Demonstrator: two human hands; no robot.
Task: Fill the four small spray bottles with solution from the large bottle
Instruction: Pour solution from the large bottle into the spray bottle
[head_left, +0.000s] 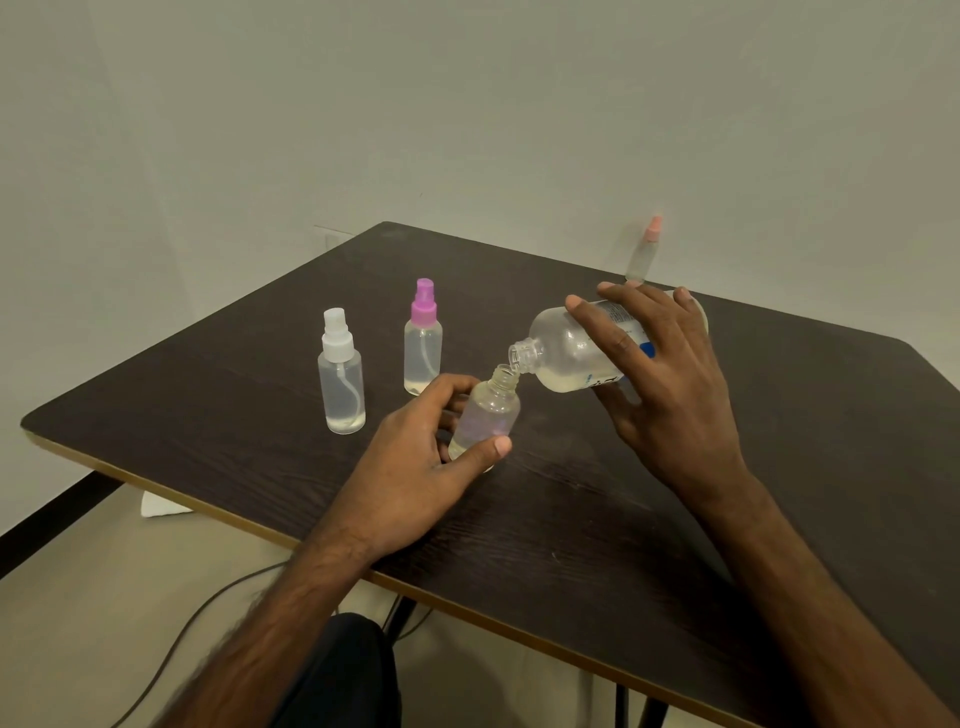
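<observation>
Dark wood-grain table (571, 519) near a pale wall: the left hand (415, 467) grips the uncapped small bottle (485, 415), tilted right, near centre. The right hand (660, 379) clasps the large bottle (571, 353), lying almost level, its mouth just left and above the small neck. Whether liquid flows is unclear.

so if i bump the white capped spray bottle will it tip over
Probably tips easily: the white-capped spray bottle stands tall and narrow on the table. Likely light, being clear plastic with seemingly little liquid. Once down, its round body would probably roll.
</observation>
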